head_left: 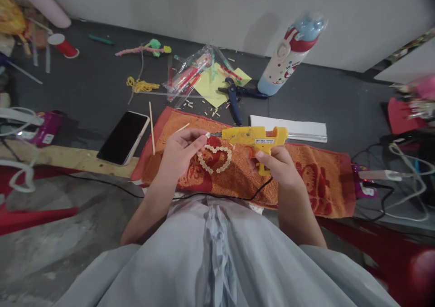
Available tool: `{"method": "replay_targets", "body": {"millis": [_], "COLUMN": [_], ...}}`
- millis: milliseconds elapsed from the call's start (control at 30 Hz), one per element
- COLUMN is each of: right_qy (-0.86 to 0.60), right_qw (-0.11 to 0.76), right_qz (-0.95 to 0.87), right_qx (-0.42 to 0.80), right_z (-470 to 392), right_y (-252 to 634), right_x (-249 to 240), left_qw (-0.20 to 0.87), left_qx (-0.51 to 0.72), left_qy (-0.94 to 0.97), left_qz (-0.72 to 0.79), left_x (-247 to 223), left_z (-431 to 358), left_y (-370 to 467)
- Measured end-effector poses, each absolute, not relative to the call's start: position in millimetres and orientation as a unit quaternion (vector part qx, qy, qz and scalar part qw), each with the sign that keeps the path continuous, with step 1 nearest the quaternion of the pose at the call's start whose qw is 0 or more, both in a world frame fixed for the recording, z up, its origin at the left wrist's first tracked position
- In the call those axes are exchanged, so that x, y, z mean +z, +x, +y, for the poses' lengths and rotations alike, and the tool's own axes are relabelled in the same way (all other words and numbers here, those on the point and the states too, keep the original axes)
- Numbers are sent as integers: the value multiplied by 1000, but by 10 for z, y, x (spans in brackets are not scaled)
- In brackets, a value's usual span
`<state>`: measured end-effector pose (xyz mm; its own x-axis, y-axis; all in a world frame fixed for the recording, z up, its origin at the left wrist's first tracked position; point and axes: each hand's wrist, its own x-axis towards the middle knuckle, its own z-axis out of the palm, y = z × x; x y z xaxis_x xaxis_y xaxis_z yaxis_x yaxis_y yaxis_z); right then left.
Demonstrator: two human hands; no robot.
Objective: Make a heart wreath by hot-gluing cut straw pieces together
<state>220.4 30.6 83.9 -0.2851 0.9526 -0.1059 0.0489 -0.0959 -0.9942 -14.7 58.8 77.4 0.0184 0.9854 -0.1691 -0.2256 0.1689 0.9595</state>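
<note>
My right hand [277, 163] is wrapped round the handle of a yellow glue gun [253, 136], which points left. Its nozzle reaches a small whitish piece [207, 135] pinched between the thumb and fingers of my left hand [183, 152]. Just below the nozzle, a heart-shaped outline of small pale pieces [228, 162] lies on an orange and red towel [265, 188]. From the gun's handle a black cord runs down and off to the left across the towel's near edge.
A phone [124, 137] and a thin stick [152, 128] lie left of the towel. Behind it are blue cutters [234, 99], yellow paper [207, 85], plastic-wrapped sticks, a white strip [294, 129] and a tall bottle [285, 62]. Purple power blocks with cables sit at both sides.
</note>
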Motion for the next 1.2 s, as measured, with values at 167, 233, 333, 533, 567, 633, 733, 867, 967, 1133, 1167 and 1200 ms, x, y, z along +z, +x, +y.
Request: {"method": "replay_targets", "body": {"millis": [167,233,333,533,567,633,733,867,967,1133,1167,1200], "right_qy": [-434,-436,-437,-466,-471,-472,-483,-495,-470,-449,-454,-459], "right_qw": [399,421,457,520,520,516,512,503,516,497,491,482], "right_qz": [-559,-545,-522,-455,-453,-455,-454,-472,-467,-487,-490,-497], "right_qx": [583,578,573,553,550,551,547,528,544,561,559,558], "right_z": [274,267,266,321,334,355,374,389,382,312,294,276], "right_y": [2211,2189,2108,1780,1724,1631,1553,1546,1604,1799,1837,1869], "right_x": [843,839,818,808,817,835,849,850,870,911,910,906], "left_qw": [528,492,428,291,283,296,405,560,571,447,416,386], "left_qx": [529,527,528,550,550,554,555,512,510,564,571,575], "left_qy": [467,501,550,640,650,655,597,500,484,533,546,558], "left_qz": [473,478,484,451,441,421,414,416,424,445,451,458], "left_x": [758,783,829,822,810,785,745,693,687,739,745,747], "left_z": [550,528,487,435,434,433,425,413,431,516,532,545], "left_y": [-192,-190,-164,-84,-71,-41,-2,1,-45,-157,-178,-197]}}
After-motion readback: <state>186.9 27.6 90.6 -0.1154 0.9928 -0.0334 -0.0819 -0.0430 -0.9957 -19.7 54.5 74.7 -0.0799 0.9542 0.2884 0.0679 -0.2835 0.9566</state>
